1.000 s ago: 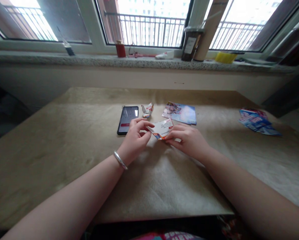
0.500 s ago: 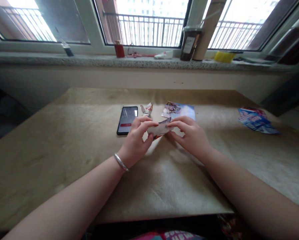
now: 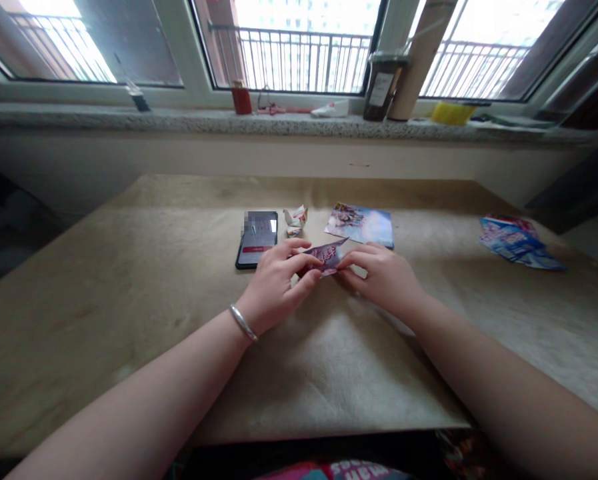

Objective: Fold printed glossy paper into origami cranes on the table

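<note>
Between my hands is a folded piece of printed paper (image 3: 327,255), its purple lettered side showing. My left hand (image 3: 281,277) grips its left end with thumb and fingers, and a silver bangle circles that wrist. The right end is pinched by my right hand (image 3: 376,272). Just beyond my left hand lies a smartphone (image 3: 259,233) with a lit screen. A small folded paper figure (image 3: 295,221), white with coloured print, sits beside the phone. Past my right hand lies a flat blue printed sheet (image 3: 366,225).
Blue and red printed sheets (image 3: 519,241) lie in a pile at the table's right. Behind the table (image 3: 103,300), the stone windowsill (image 3: 189,122) holds a red container (image 3: 241,99), a dark lidded jar (image 3: 380,87), a cardboard tube (image 3: 419,63) and a yellow item (image 3: 453,113).
The paper in my hands has turned over: its white side faced me before, and now the purple printed side does. Both hands keep their hold, in nearly the same place.
</note>
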Action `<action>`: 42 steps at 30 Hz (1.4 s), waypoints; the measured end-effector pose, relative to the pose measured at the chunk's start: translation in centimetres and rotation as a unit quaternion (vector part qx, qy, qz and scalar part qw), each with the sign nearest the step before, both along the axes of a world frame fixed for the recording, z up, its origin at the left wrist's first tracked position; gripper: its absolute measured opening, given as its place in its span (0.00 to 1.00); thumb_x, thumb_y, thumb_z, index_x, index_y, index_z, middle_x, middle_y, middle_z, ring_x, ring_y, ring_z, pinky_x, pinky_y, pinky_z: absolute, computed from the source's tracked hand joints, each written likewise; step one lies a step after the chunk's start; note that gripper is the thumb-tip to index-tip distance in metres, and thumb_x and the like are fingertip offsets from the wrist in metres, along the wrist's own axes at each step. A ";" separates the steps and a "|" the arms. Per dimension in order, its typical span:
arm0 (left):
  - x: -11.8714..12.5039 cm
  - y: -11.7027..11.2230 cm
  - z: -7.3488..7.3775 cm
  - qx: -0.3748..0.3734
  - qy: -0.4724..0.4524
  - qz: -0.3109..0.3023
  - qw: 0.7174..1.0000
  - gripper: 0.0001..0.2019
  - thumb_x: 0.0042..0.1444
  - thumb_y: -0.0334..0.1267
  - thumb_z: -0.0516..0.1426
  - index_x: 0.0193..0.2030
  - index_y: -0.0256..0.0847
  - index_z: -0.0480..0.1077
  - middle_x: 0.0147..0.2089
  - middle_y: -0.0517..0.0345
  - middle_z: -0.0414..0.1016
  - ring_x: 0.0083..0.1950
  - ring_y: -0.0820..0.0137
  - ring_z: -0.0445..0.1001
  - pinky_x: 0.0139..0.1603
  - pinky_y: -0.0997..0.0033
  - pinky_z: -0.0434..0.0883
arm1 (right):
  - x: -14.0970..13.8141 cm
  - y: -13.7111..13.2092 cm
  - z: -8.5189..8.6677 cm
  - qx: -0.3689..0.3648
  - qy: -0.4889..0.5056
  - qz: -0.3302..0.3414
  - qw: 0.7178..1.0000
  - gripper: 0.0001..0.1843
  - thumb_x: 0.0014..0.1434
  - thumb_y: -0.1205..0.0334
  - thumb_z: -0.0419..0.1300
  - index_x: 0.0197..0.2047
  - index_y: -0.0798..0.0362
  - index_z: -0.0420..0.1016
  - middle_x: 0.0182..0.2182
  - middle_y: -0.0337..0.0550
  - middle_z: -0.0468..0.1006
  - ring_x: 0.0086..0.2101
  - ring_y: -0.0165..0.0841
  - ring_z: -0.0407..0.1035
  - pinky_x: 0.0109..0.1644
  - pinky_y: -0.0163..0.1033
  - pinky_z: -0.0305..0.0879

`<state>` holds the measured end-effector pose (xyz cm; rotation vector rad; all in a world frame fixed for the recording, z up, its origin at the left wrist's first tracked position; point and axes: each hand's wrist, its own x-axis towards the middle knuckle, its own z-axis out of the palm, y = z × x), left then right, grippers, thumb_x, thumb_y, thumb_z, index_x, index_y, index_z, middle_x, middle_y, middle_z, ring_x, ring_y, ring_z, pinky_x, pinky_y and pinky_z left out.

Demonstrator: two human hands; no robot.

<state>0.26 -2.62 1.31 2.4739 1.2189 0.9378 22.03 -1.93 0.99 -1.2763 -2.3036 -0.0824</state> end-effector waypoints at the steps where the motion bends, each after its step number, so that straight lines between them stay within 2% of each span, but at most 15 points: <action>1: -0.1 0.0 0.0 0.004 0.015 0.015 1.000 0.16 0.63 0.44 0.46 0.45 0.43 0.74 0.56 0.52 0.66 0.57 0.62 0.64 0.58 0.52 0.62 | 0.0 0.0 0.0 -0.007 -0.017 0.007 1.000 0.05 0.57 0.61 0.59 0.32 0.48 0.77 0.34 0.39 0.79 0.37 0.34 0.71 0.40 0.37 0.65; 4: -0.1 0.0 -0.2 0.016 0.078 0.090 0.993 0.21 0.65 0.47 0.42 0.47 0.45 0.74 0.62 0.53 0.61 0.61 0.58 0.59 0.61 0.48 0.57 | -0.1 -0.1 0.0 -0.027 -0.058 0.030 0.998 0.05 0.57 0.62 0.59 0.32 0.48 0.77 0.36 0.37 0.79 0.39 0.35 0.70 0.41 0.37 0.64; 7: 0.1 -0.2 -0.4 0.017 0.127 0.163 0.978 0.20 0.63 0.49 0.45 0.47 0.45 0.74 0.66 0.55 0.55 0.66 0.53 0.50 0.65 0.44 0.50 | -0.2 -0.1 0.1 -0.046 -0.089 0.048 0.994 0.06 0.57 0.63 0.59 0.32 0.48 0.77 0.37 0.37 0.79 0.40 0.34 0.69 0.41 0.37 0.64; 11: 0.3 -0.5 -0.4 0.026 0.165 0.175 0.970 0.16 0.59 0.47 0.52 0.46 0.43 0.75 0.68 0.54 0.53 0.70 0.52 0.43 0.69 0.45 0.41 | -0.2 -0.1 0.2 -0.066 -0.116 0.056 0.989 0.07 0.57 0.64 0.58 0.32 0.48 0.77 0.38 0.38 0.79 0.42 0.35 0.69 0.42 0.37 0.64; 15: 0.3 -0.5 0.0 0.048 0.189 0.149 0.969 0.12 0.58 0.44 0.53 0.39 0.44 0.76 0.64 0.57 0.62 0.70 0.54 0.43 0.69 0.45 0.39 | -0.1 0.1 0.3 -0.070 -0.131 0.061 0.987 0.06 0.57 0.64 0.58 0.32 0.50 0.77 0.37 0.39 0.79 0.40 0.34 0.69 0.43 0.37 0.63; 18: 0.1 -0.3 0.2 0.068 0.193 0.132 0.970 0.14 0.59 0.44 0.53 0.32 0.43 0.77 0.64 0.59 0.62 0.71 0.54 0.42 0.69 0.44 0.38 | -0.1 0.1 0.4 -0.063 -0.138 0.058 0.987 0.06 0.56 0.64 0.58 0.31 0.51 0.76 0.35 0.39 0.79 0.38 0.34 0.69 0.41 0.37 0.62; 21: 0.0 -0.2 0.3 0.070 0.196 0.125 0.970 0.17 0.60 0.48 0.52 0.29 0.42 0.77 0.64 0.56 0.63 0.70 0.53 0.47 0.68 0.42 0.41 | -0.1 0.1 0.5 -0.060 -0.137 0.058 0.987 0.06 0.55 0.65 0.58 0.30 0.51 0.76 0.33 0.39 0.79 0.36 0.34 0.69 0.40 0.37 0.62; 23: 0.0 -0.2 0.2 0.079 0.198 0.115 0.970 0.16 0.58 0.48 0.54 0.28 0.41 0.76 0.64 0.55 0.62 0.69 0.53 0.49 0.67 0.41 0.43 | -0.1 0.1 0.4 -0.060 -0.134 0.056 0.988 0.06 0.55 0.65 0.58 0.30 0.51 0.75 0.34 0.40 0.79 0.37 0.35 0.69 0.40 0.38 0.63; 26: 0.0 -0.2 0.1 0.109 0.196 0.074 0.972 0.11 0.56 0.44 0.57 0.29 0.41 0.76 0.62 0.53 0.65 0.69 0.53 0.50 0.68 0.41 0.43 | -0.1 0.2 0.3 -0.057 -0.129 0.051 0.989 0.06 0.55 0.65 0.57 0.30 0.51 0.75 0.38 0.42 0.79 0.41 0.37 0.69 0.43 0.39 0.64; 30: 0.0 -0.3 -0.1 0.127 0.180 0.001 0.975 0.06 0.57 0.36 0.56 0.34 0.45 0.76 0.55 0.59 0.73 0.69 0.55 0.50 0.68 0.39 0.39 | -0.1 0.3 0.2 -0.059 -0.124 0.051 0.989 0.06 0.55 0.66 0.57 0.31 0.51 0.75 0.39 0.43 0.79 0.42 0.38 0.69 0.45 0.40 0.65; 34: 0.1 -0.2 -0.3 0.099 0.185 -0.078 0.975 0.08 0.57 0.33 0.55 0.39 0.47 0.75 0.46 0.63 0.78 0.66 0.57 0.58 0.68 0.41 0.39 | -0.1 0.4 0.1 -0.057 -0.118 0.053 0.990 0.05 0.55 0.66 0.57 0.31 0.50 0.75 0.41 0.43 0.78 0.43 0.38 0.69 0.46 0.41 0.65; 36: 0.1 -0.1 -0.4 0.078 0.188 -0.096 0.974 0.09 0.57 0.33 0.55 0.40 0.46 0.75 0.43 0.62 0.79 0.63 0.59 0.63 0.69 0.44 0.39 | 0.0 0.4 0.0 -0.052 -0.114 0.053 0.991 0.05 0.54 0.66 0.57 0.31 0.51 0.75 0.42 0.43 0.78 0.44 0.38 0.69 0.47 0.42 0.65; 42: 0.1 0.0 -0.5 0.030 0.181 -0.126 0.975 0.10 0.60 0.34 0.52 0.40 0.46 0.75 0.46 0.61 0.78 0.52 0.67 0.73 0.68 0.48 0.46 | 0.1 0.4 -0.1 -0.047 -0.106 0.057 0.992 0.05 0.54 0.67 0.57 0.31 0.51 0.75 0.45 0.43 0.77 0.45 0.39 0.68 0.49 0.43 0.65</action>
